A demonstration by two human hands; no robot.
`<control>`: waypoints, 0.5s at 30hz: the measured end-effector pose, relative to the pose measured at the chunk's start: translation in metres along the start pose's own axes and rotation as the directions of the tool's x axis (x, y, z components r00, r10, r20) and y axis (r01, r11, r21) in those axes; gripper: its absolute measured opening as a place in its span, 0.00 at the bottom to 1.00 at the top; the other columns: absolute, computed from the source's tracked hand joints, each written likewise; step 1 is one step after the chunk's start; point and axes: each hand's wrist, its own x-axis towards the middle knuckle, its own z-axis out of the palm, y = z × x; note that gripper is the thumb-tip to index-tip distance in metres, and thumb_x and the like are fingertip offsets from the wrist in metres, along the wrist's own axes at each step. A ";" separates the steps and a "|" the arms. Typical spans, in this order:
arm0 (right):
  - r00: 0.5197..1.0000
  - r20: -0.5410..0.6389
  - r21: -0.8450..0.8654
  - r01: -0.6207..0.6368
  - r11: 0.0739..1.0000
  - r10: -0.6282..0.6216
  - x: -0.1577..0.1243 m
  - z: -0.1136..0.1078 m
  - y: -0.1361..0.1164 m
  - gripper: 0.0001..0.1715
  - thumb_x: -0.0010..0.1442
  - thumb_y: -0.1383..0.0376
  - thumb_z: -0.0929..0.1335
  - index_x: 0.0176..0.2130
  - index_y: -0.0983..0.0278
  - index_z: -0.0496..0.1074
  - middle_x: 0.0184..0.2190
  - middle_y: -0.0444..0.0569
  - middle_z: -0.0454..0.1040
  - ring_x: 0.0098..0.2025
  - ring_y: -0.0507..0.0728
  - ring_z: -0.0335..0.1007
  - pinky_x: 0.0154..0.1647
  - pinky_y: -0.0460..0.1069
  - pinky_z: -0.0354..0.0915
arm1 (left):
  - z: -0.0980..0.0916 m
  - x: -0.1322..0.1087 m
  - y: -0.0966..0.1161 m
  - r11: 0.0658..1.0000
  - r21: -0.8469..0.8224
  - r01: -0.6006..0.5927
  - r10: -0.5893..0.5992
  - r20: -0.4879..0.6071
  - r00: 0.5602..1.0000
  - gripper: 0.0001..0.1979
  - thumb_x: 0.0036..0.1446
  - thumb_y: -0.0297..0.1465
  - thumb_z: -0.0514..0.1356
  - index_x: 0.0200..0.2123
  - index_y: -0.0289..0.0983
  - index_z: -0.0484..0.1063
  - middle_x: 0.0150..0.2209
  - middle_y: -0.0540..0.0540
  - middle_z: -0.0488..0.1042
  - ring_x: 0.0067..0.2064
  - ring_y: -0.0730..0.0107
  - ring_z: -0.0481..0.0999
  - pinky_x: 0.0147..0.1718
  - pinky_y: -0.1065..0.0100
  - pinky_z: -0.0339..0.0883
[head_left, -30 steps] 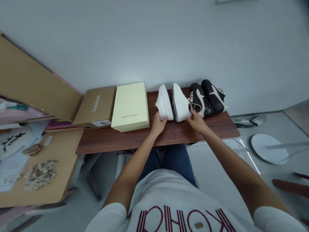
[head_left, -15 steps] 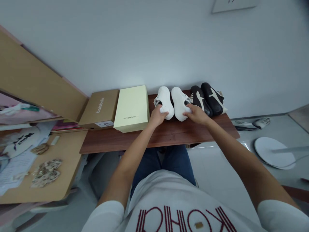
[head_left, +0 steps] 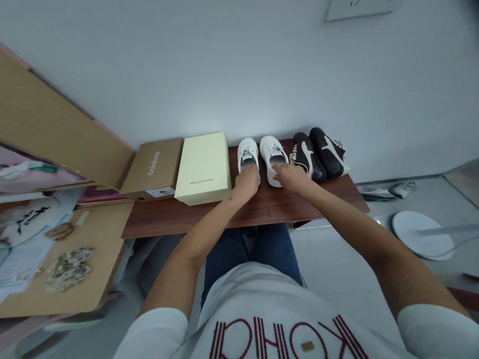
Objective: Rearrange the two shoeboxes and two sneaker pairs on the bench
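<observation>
Two white sneakers stand side by side on a dark wooden shelf board, toes toward the wall and laces up. My left hand is closed around the heel of the left white sneaker, hiding most of its back. At the heel of the right white sneaker, my right hand grips the collar with its fingers at the opening. Just right of that hand sits a pair of black sneakers with cream stripes, lying partly on their sides.
Left of the white sneakers lie a pale yellow shoebox and a brown shoebox. A desk with papers and a scrunchie is at the left. On the floor at right are other shoes and a round white base.
Both white sneakers have turned from lying on their sides to upright, so their laces and openings now face up. My hands have rotated with them, still at the heels.
</observation>
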 end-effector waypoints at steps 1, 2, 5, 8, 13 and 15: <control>1.000 0.020 -0.027 0.002 1.000 -0.001 0.000 -0.002 -0.002 0.19 0.69 0.60 0.64 0.57 0.64 0.67 0.51 0.64 0.78 0.49 0.68 0.77 0.43 0.56 0.68 | 0.000 0.000 0.000 0.999 0.049 0.000 0.000 0.014 1.000 0.15 0.62 0.22 0.56 0.53 0.31 0.66 0.52 0.29 0.73 0.58 0.47 0.72 0.54 0.54 0.68; 0.999 0.037 -0.049 0.003 0.999 -0.002 0.001 -0.005 -0.004 0.19 0.70 0.61 0.62 0.57 0.65 0.67 0.52 0.64 0.77 0.49 0.68 0.77 0.43 0.56 0.68 | 0.000 0.001 0.000 0.996 0.093 0.003 -0.005 0.022 1.000 0.15 0.63 0.22 0.56 0.54 0.31 0.65 0.53 0.30 0.73 0.58 0.49 0.72 0.53 0.56 0.68; 0.998 0.070 -0.081 0.006 0.997 -0.001 0.003 -0.009 -0.010 0.19 0.71 0.61 0.60 0.57 0.66 0.65 0.53 0.65 0.76 0.50 0.67 0.77 0.44 0.54 0.67 | 0.002 0.005 -0.001 0.984 0.175 0.024 -0.028 0.022 0.999 0.16 0.64 0.22 0.54 0.55 0.30 0.64 0.53 0.30 0.74 0.59 0.50 0.72 0.51 0.58 0.69; 0.997 0.082 -0.080 0.009 0.997 -0.002 0.004 -0.010 -0.015 0.18 0.72 0.63 0.59 0.56 0.66 0.66 0.53 0.64 0.76 0.50 0.65 0.77 0.43 0.53 0.67 | 0.004 0.008 -0.004 0.980 0.195 0.033 -0.037 0.019 0.999 0.16 0.63 0.22 0.54 0.55 0.29 0.64 0.52 0.29 0.74 0.58 0.49 0.72 0.50 0.59 0.70; 0.995 0.096 -0.071 0.019 0.997 -0.012 0.007 -0.007 -0.020 0.17 0.72 0.65 0.59 0.55 0.67 0.66 0.50 0.63 0.77 0.49 0.64 0.77 0.42 0.52 0.67 | 0.004 0.010 -0.009 0.981 0.190 0.040 -0.047 0.032 0.998 0.16 0.63 0.22 0.55 0.54 0.29 0.65 0.52 0.28 0.74 0.58 0.48 0.73 0.49 0.59 0.69; 0.995 0.104 -0.075 0.014 0.997 -0.006 0.010 -0.005 -0.021 0.17 0.72 0.64 0.59 0.56 0.67 0.66 0.50 0.64 0.77 0.50 0.64 0.77 0.42 0.52 0.67 | 0.005 0.011 -0.010 0.981 0.189 0.045 -0.053 0.035 0.998 0.16 0.63 0.22 0.54 0.54 0.29 0.66 0.52 0.29 0.75 0.57 0.49 0.73 0.50 0.59 0.69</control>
